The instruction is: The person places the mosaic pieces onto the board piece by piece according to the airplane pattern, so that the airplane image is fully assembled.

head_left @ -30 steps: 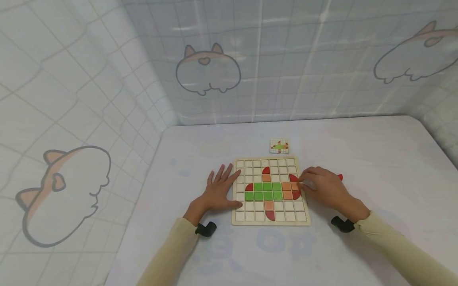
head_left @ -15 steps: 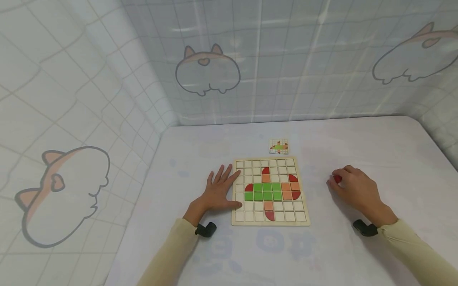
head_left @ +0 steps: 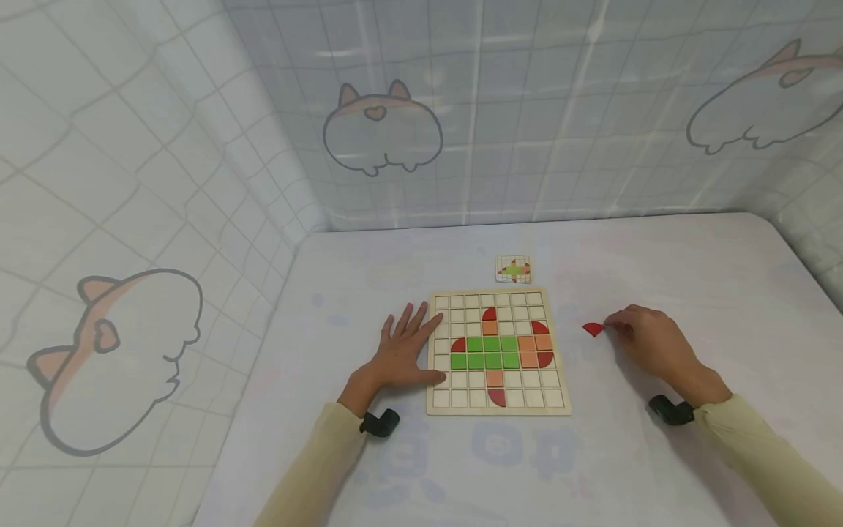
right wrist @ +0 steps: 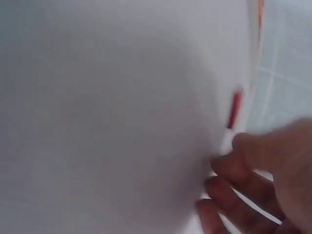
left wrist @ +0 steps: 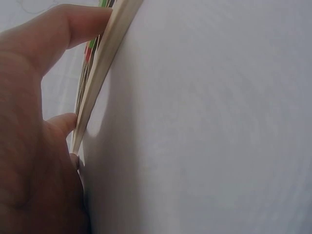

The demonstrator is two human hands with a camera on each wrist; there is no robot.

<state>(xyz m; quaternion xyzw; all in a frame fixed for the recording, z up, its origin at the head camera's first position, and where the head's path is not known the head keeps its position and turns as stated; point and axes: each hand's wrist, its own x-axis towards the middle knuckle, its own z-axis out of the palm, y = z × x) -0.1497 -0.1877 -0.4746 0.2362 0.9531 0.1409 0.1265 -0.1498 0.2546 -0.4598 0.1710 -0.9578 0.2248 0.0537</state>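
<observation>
My left hand [head_left: 402, 359] has its fingers spread, with the thumb and fingertips touching the left edge of a wooden grid board [head_left: 461, 408]. Set in the board are green squares [head_left: 492, 351], orange squares [head_left: 527, 351] and several red quarter-circle tiles [head_left: 497, 397]. To the right of the board, my right hand [head_left: 652, 344] has its fingertips together at the right corner of a loose red quarter-circle tile [head_left: 593, 329], seemingly pinching it. That tile [right wrist: 235, 109] looks blurred and nearly edge-on in the right wrist view, just beyond the thumb tip.
A small card [head_left: 514, 269] with a coloured grid pattern lies behind the board. Pale cloth covers the table [head_left: 369, 271]. A tiled wall with cartoon animal drawings [head_left: 382, 135] rises behind and on the left [head_left: 125, 359].
My right hand has moved right, away from the board's right side, and taken the loose red tile. The tile now shows left of the fingertips. My left hand has stayed still.
</observation>
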